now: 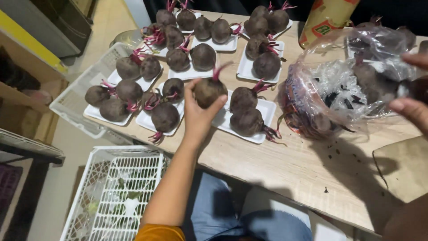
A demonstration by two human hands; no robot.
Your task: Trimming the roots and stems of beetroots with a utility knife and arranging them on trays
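Near the middle of the wooden table (285,165), seen from the head camera, the left hand (198,114) is closed loosely round a dark round beetroot (208,91), thumb on its right side and fingers behind it, so the fingertips are hidden. The beetroot sits just above the left end of a white foam tray (263,117) that already carries two other beets, both with pink stalk stubs. Its own red stub points up and to the right.

Farther off and to the left, more white trays with beets in twos and threes cover the table; the farthest ones are cut off by the top edge. On the right, the right hand (412,105) shows only as a thumb and a finger or two at the frame edge, pinching the rim of a clear plastic bag (352,85). How far the rest of that hand is closed cannot be told. Beets inside the bag are blurred by the crinkled film, and their number is unclear.

Below the table on the near left stands a white plastic crate (111,192) with a few leaf scraps at the bottom. A second white crate (78,100) lies partly under the trays.
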